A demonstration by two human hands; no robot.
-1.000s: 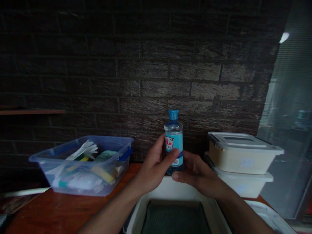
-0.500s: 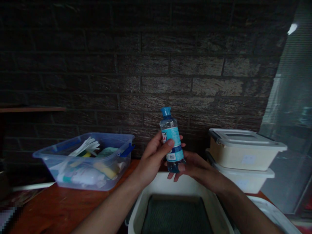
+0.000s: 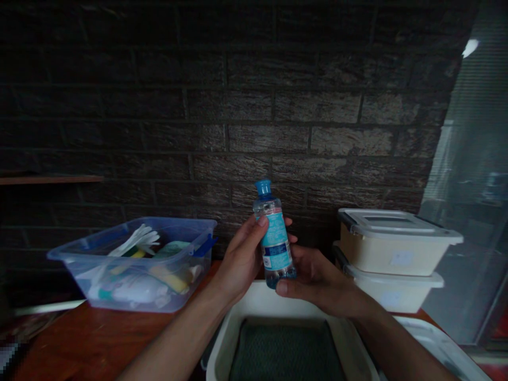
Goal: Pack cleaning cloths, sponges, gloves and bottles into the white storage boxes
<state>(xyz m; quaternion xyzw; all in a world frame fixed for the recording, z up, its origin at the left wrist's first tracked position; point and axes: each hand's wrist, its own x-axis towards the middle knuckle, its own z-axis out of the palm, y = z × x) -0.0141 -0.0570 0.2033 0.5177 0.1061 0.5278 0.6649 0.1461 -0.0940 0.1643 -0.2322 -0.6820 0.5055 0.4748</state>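
Note:
A clear plastic bottle (image 3: 274, 241) with a blue cap and a light-blue label is held up in front of me, slightly tilted. My left hand (image 3: 246, 251) is wrapped round its upper and middle part, thumb across the label. Low on the bottle, my right hand (image 3: 317, 278) grips its base, with the thumb at the bottom edge; some of its fingers are hidden behind. Below both hands stands an open cream-coloured tub (image 3: 260, 304) with a dark green textured cloth or mat (image 3: 288, 349) lying inside.
On the left of the wooden table (image 3: 107, 336) sits a clear bluish bin (image 3: 79, 264) with white gloves (image 3: 138, 241) and other supplies. Two stacked lidded boxes (image 3: 397, 243) stand at right, with a white lid (image 3: 431, 344) in front. A brick wall (image 3: 246, 106) rises behind.
The bottle has moved slightly down and left and has been turned, so a different part of its label faces me. The left thumb now sits higher on it.

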